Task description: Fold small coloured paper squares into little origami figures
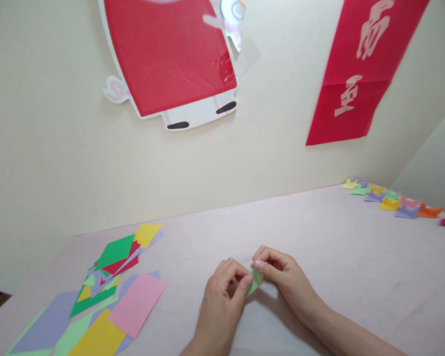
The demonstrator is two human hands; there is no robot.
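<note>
A small folded piece of light green paper (256,280) is pinched between both hands just above the pale pink table (319,232). My left hand (222,301) grips its left side with curled fingers and thumb. My right hand (281,277) holds its upper right edge with fingertips pressed together. Most of the paper is hidden behind the fingers.
A loose pile of coloured paper sheets (107,291) lies at the left, with a pink sheet (137,304) and a yellow sheet (99,338) nearest. A row of several folded paper figures (393,200) lines the far right edge. Red wall decorations (170,54) hang above.
</note>
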